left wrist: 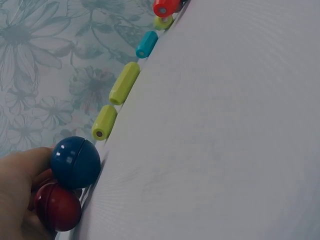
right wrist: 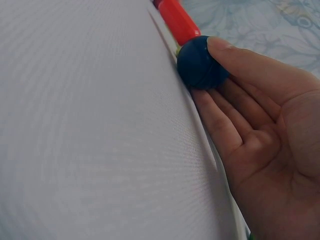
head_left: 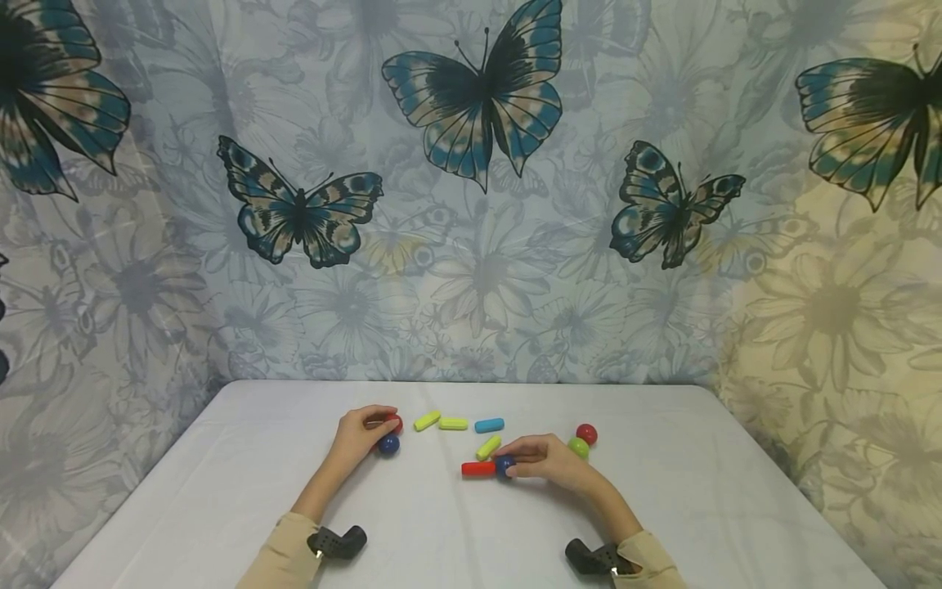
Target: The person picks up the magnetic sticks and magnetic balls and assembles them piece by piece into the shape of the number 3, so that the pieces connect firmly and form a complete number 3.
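My left hand [head_left: 361, 433] has its thumb and fingers around a red ball [head_left: 397, 424] at the left of the table. A blue ball [head_left: 388, 444] sits against it on the near side; in the left wrist view both the blue ball [left wrist: 76, 162] and red ball [left wrist: 58, 206] are beside the fingers. Right of centre, my right hand [head_left: 548, 460] pinches another blue ball [head_left: 504, 466] between thumb and fingers. A red rod [head_left: 478, 469] lies end-on against that ball, pointing left. The right wrist view shows the thumb over the blue ball [right wrist: 200, 62] and the red rod [right wrist: 179, 22] beyond.
Yellow-green rods [head_left: 453, 424] and a blue rod [head_left: 489, 425] lie between the hands, farther back. One more yellow-green rod [head_left: 488, 447] lies just behind the red one. Beyond the right wrist are a red ball [head_left: 586, 433] and a green ball [head_left: 578, 447], side by side.
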Motion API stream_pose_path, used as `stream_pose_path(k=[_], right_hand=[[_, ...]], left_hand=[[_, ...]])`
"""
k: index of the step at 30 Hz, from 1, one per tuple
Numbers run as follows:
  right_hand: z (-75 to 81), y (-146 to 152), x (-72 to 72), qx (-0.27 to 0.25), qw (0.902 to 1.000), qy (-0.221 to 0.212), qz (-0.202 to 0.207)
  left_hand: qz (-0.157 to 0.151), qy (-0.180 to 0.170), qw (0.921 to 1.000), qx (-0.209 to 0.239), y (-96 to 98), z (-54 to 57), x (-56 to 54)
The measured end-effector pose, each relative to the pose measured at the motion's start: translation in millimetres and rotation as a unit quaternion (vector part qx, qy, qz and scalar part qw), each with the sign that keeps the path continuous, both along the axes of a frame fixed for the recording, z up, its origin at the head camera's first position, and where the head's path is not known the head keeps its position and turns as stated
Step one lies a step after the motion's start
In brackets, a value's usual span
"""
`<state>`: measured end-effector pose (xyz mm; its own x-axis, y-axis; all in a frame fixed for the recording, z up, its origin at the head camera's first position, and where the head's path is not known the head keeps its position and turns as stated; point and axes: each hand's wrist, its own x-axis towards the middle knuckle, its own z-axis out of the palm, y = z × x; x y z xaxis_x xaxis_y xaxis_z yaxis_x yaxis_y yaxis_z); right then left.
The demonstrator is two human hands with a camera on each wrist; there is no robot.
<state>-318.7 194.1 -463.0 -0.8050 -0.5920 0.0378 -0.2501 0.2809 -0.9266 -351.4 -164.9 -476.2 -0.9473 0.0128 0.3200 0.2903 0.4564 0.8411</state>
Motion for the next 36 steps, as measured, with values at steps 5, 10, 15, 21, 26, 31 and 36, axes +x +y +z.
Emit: stream_pose_path(k=[5, 10, 15, 21, 26, 31, 36], right_hand=[[-0.4, 0, -0.4, 0.002, 1.0000, 0.000, -0.004], [-1.0, 0, -1.2, 0.001, 1.0000, -0.001, -0.003], [-1.0, 0, -1.3, 0.000, 1.0000, -0.001, -0.004], [-0.9, 0, -1.1, 0.001, 1.0000, 0.000, -0.001], [-1.4, 0, -1.7, 0.000, 1.0000, 0.002, 0.004], [-1.4, 1, -1.4, -0.001, 1.0000, 0.003, 0.003], [-1.4, 0, -1.5, -0.003, 1.0000, 0.000, 0.003]], left_hand=[[0.006, -0.001, 1.0000, -0.005, 0.0, -0.5, -0.6], [0.007, -0.007, 0.9999, -0.001, 0.0, 1.0, -0.4], [0.005, -0.009, 0.9999, 0.001, -0.2, 4.0, 0.8], [0.011, -0.012, 0.9998, 0.012, 0.8, 7.0, 2.7], [0.004, -0.013, 0.9997, 0.022, 2.6, 10.9, 4.6], [-0.016, -0.014, 0.9993, 0.030, 5.4, 14.7, 6.5], [-0.040, -0.009, 0.9982, 0.044, 10.3, 19.0, 7.3]])
